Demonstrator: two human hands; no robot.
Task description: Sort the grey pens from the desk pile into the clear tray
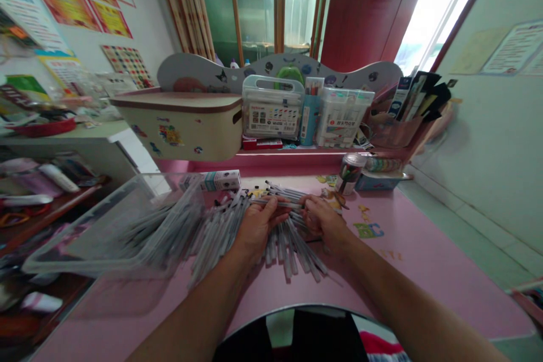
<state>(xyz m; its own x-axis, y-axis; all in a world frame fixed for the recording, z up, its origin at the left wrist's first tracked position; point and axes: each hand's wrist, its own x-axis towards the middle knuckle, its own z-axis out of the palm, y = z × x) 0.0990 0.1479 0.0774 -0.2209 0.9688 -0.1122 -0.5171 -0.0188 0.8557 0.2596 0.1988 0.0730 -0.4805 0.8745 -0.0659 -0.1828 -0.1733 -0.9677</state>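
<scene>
Many thin grey translucent sticks, perhaps pen refills, lie in a loose pile (218,232) on the pink desk (407,271). Over the pile, my left hand (259,223) pinches one thin stick (282,203) between thumb and fingers. The stick's right end meets my right hand (320,216), whose fingers are closed on it. More sticks (292,251) fan out beneath and between both hands. On the left, a clear plastic bin (85,264) sits tilted and holds further sticks (156,232).
Behind the hands lies a small white box (220,180). A jar of pens (350,172) and a blue box (377,182) stand at the back right. A raised shelf carries a lidded cream bin (190,130), marker cases (274,110) and a pen holder (390,127).
</scene>
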